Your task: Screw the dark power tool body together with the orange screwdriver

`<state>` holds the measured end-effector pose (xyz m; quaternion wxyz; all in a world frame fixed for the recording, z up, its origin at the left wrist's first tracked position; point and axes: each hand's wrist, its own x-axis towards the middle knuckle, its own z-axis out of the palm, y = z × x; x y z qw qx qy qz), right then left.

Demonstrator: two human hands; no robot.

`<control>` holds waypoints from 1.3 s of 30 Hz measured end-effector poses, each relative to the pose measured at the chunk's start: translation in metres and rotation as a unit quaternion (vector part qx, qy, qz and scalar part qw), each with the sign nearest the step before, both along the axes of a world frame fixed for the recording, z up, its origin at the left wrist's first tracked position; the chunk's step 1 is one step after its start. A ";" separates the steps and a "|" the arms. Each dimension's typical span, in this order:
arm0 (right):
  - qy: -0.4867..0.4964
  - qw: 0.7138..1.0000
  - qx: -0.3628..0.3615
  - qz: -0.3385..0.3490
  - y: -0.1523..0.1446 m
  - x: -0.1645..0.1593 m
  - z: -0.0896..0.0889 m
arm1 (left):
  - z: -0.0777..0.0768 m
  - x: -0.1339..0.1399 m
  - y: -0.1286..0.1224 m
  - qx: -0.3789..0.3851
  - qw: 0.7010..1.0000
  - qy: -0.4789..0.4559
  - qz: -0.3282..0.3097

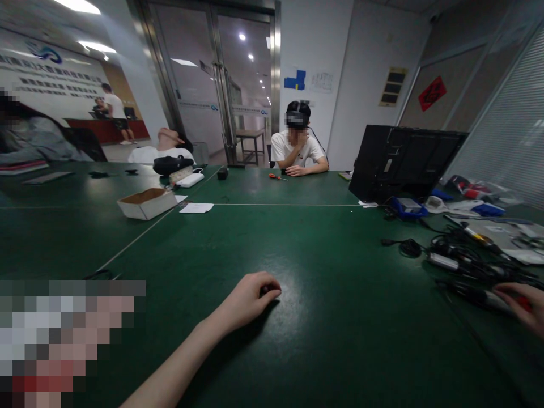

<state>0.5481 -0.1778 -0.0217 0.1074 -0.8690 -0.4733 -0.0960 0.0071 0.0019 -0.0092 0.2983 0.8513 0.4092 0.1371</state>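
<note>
My left hand [257,296] rests on the green tabletop near the middle, its fingers curled in towards the thumb. Whether anything lies inside that curl is hidden. At the right edge, my right hand [525,306] is partly cut off by the frame. Its thumb and fingers close around the near end of a black and silver tool [480,294], a slim cylinder slightly blurred. A bit of red shows between these fingers. Beyond the tool lies a heap of black cables [453,249] with another silver cylinder [442,261] among them.
A large black monitor-like panel [403,161] stands at the back right, beside a blue device [408,207]. An open box [147,204] and white paper [196,208] lie left. Across the table sits a person [300,147] wearing a headset, near an orange screwdriver [276,177].
</note>
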 end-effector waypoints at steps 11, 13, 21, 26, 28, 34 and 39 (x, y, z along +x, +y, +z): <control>0.107 0.993 -0.025 -0.041 -0.002 0.019 -0.016 | -0.001 -0.002 0.001 -0.005 1.000 0.009 -0.004; 0.102 0.994 -0.021 -0.037 -0.001 0.016 -0.015 | 0.000 -0.002 0.001 -0.009 1.000 0.009 -0.006; 0.067 0.996 -0.052 0.006 0.002 0.007 -0.011 | 0.001 -0.002 0.000 -0.010 1.000 0.010 -0.014; 0.044 0.997 -0.050 0.041 0.000 0.016 -0.019 | 0.002 -0.002 0.000 -0.010 1.000 0.012 -0.013; 0.044 0.997 -0.054 0.043 -0.001 0.022 -0.023 | 0.001 -0.002 0.000 -0.009 1.000 0.014 -0.016; 0.051 0.998 -0.035 0.034 -0.003 0.042 -0.034 | 0.000 -0.003 0.000 -0.002 1.000 0.012 -0.022; 0.068 0.997 -0.041 0.008 -0.003 0.047 -0.036 | 0.001 -0.002 0.000 0.000 1.000 0.012 -0.020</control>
